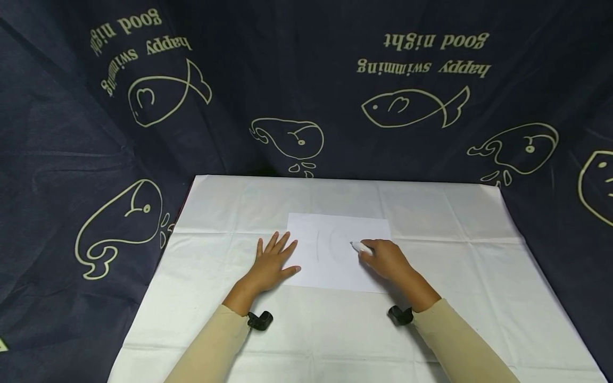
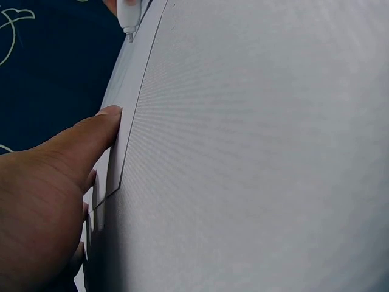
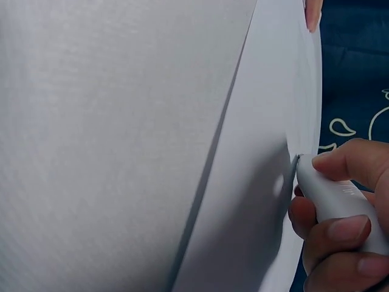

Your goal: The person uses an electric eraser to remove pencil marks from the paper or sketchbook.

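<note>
A white sheet of paper (image 1: 340, 276) lies on the cloth-covered table, with a faint line and a fainter curve on it. My left hand (image 1: 269, 267) rests with fingers spread at the sheet's left edge, the thumb on the paper. In my right hand (image 1: 389, 259) I grip a thick white pen (image 1: 361, 247) over the sheet's right half. Its narrow tip points left and, in the right wrist view, meets or nearly meets the paper. The pen's rounded body (image 3: 331, 194) lies between thumb and curled fingers, which hide its rear part.
A creased white cloth (image 1: 230, 207) covers the table. Behind and beside it hangs a dark blue fabric (image 1: 287, 64) printed with fish, whales and upside-down words. Each wrist carries a small black camera, one on the left (image 1: 260, 320) and one on the right (image 1: 400, 315).
</note>
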